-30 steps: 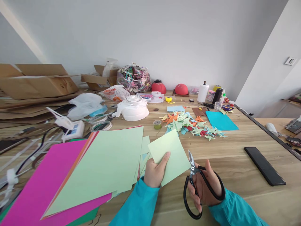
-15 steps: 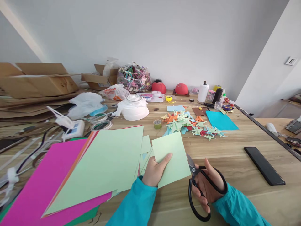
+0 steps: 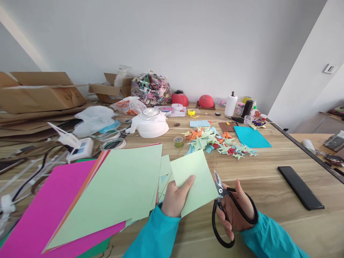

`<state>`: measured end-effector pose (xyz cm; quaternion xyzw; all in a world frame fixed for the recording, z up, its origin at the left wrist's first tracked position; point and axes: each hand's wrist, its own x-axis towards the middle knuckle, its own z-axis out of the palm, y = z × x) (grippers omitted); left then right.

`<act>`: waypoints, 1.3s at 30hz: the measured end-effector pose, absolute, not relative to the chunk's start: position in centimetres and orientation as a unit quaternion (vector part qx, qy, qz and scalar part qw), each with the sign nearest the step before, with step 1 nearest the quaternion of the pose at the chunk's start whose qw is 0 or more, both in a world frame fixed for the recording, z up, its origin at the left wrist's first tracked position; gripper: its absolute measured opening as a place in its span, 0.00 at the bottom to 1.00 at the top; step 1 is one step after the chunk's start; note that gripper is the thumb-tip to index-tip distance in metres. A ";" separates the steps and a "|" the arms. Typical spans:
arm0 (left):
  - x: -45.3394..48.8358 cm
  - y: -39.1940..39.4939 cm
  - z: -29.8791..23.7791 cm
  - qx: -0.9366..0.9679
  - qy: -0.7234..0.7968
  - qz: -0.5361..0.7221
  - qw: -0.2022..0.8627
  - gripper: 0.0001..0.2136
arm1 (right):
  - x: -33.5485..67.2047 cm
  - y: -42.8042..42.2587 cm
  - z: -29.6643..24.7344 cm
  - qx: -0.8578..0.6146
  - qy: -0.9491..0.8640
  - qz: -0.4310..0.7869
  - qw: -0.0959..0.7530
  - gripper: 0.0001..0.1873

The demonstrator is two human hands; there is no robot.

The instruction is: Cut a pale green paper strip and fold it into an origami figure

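A piece of light green paper [image 3: 197, 184] is pinched in my left hand [image 3: 177, 195], thumb on top and the other fingers hidden beneath it. My right hand [image 3: 238, 209] grips black-handled scissors [image 3: 220, 191], its fingers through the loops. The blades point away from me, close beside the paper's right edge; whether they touch it I cannot tell. Left of my hands lies a stack of large sheets, with light green [image 3: 118, 182] on top and magenta paper [image 3: 59, 200] under it. Pale green scraps [image 3: 165, 168] stick out between the stack and my left hand.
Beyond the paper lies a heap of folded paper stars [image 3: 215, 140], beside a turquoise sheet [image 3: 252, 136]. A black phone [image 3: 301, 187] rests at the right. Cables and a white device [image 3: 82, 148] crowd the left, with cardboard boxes [image 3: 43, 93] behind. A small green spool [image 3: 178, 142] stands mid-table.
The scissors' handles have drawn somewhat closer together, and more of the blades shows beside the paper. My left hand keeps its hold. The whole view has shifted slightly.
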<state>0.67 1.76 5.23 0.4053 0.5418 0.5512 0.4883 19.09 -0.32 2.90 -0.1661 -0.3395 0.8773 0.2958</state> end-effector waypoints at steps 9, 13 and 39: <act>0.5 1.9 5.3 0.374 0.538 0.549 0.519 0.23 | 19.1 -0.7 3.1 -0.143 -0.339 0.874 0.318 0.42; 0.8 1.7 5.6 0.331 0.512 0.520 0.598 0.23 | 19.9 -0.4 3.1 -0.121 -0.347 0.889 0.275 0.40; -0.6 1.3 6.5 0.330 0.438 0.478 0.686 0.26 | 20.7 0.0 3.1 -0.116 -0.340 0.908 0.216 0.38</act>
